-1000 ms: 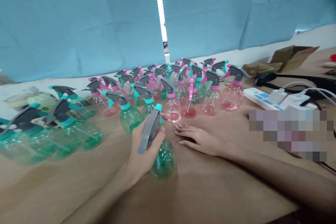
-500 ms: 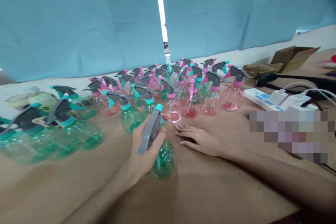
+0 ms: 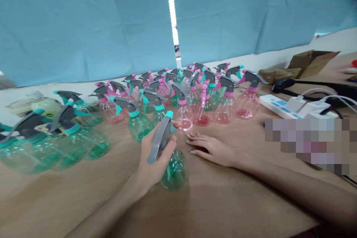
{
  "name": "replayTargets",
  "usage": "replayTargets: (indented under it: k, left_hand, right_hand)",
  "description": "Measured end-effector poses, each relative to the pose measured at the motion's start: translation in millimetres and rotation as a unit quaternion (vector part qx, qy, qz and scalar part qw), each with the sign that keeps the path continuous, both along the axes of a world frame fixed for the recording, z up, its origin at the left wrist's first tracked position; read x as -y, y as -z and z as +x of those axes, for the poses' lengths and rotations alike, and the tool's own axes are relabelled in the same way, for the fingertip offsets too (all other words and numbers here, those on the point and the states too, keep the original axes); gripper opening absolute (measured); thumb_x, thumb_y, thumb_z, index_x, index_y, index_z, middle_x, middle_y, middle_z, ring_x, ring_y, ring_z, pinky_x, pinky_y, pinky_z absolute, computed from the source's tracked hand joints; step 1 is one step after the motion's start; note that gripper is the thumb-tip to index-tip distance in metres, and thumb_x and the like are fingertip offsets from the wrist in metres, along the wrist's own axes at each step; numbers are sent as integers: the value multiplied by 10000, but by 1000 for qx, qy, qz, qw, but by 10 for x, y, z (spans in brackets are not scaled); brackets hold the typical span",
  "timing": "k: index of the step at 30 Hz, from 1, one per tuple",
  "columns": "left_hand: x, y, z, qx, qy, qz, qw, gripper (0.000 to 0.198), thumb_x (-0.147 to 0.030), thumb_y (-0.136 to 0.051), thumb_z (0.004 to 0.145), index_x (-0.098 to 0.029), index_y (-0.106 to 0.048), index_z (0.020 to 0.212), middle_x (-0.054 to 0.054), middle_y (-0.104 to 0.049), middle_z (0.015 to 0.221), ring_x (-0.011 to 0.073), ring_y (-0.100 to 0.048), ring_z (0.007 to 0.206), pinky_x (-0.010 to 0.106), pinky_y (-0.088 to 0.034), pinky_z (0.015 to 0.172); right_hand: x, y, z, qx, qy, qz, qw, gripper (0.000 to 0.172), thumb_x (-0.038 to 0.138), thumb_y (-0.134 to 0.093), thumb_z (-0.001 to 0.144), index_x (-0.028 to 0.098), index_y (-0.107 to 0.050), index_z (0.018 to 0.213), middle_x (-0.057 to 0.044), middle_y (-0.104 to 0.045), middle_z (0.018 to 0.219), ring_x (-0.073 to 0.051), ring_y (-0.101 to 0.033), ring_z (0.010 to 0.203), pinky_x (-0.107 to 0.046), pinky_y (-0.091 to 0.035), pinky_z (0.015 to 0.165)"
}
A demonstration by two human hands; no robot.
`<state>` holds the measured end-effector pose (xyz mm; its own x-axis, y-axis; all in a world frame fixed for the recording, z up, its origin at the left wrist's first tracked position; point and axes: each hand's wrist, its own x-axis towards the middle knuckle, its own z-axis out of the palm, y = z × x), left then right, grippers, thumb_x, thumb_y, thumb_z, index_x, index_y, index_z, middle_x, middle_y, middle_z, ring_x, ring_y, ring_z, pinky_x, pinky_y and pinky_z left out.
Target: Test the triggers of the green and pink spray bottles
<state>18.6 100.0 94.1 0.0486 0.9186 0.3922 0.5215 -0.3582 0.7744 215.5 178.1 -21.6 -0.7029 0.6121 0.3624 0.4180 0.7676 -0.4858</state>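
My left hand [image 3: 156,156] is wrapped round the neck of a green spray bottle [image 3: 175,173] with a grey and teal trigger head. The bottle stands upright on the wooden table [image 3: 217,200], its nozzle pointing away from me, and the fingers hide its collar. To its right, my right hand [image 3: 210,148] lies palm down on the tabletop with fingers stretched out, holding nothing. Just beyond the hands stand a green spray bottle [image 3: 139,124] and a clear pink spray bottle [image 3: 184,113].
Many pink and green spray bottles crowd the back of the table, and several green spray bottles [image 3: 72,141] stand at left. On the right are a white power strip [image 3: 279,106] with plugs, a black headset-like object [image 3: 283,83] and an open cardboard box [image 3: 311,63]. A blue sheet [image 3: 111,26] hangs behind.
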Motion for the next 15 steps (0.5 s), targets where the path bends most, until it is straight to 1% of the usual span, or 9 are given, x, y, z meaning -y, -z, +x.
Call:
replayTargets:
  k: [5, 9, 13, 15]
  left_hand:
    - [-10, -25, 13, -7, 0, 4, 1000, 192, -255, -512, 806, -248, -593, 979, -42, -528, 610, 151, -499, 549, 276, -355, 494]
    - [-11, -6, 7, -3, 3, 6, 1000, 182, -253, -519, 807, -255, -588, 976, -49, -509, 592, 153, -500, 565, 272, -350, 499]
    - [-8, 22, -8, 3, 5, 13, 1000, 160, -264, -519, 818, -259, -586, 963, -53, -467, 577, 160, -537, 609, 260, -346, 494]
    - [-11, 20, -6, -4, 5, 14, 1000, 157, -269, -512, 822, -248, -588, 959, -51, -491, 588, 154, -534, 596, 254, -362, 493]
  right_hand:
    - [-4, 0, -1, 12, 0, 2, 1000, 459, 436, -447, 959, 230, -490, 1366, -61, -476, 1427, -217, -408, 1338, -443, -317, 1127]
    - [-1, -5, -4, 16, 2, 2, 1000, 475, 437, -445, 959, 199, -491, 1367, -78, -482, 1420, -223, -408, 1337, -437, -313, 1131]
    - [1, -7, -6, 9, 2, 0, 1000, 458, 443, -450, 956, 240, -495, 1364, -53, -491, 1416, -225, -412, 1335, -443, -319, 1128]
    - [-1, -1, -5, 9, 2, 1, 1000, 454, 446, -445, 958, 250, -492, 1365, -45, -494, 1416, -223, -409, 1337, -445, -320, 1127]
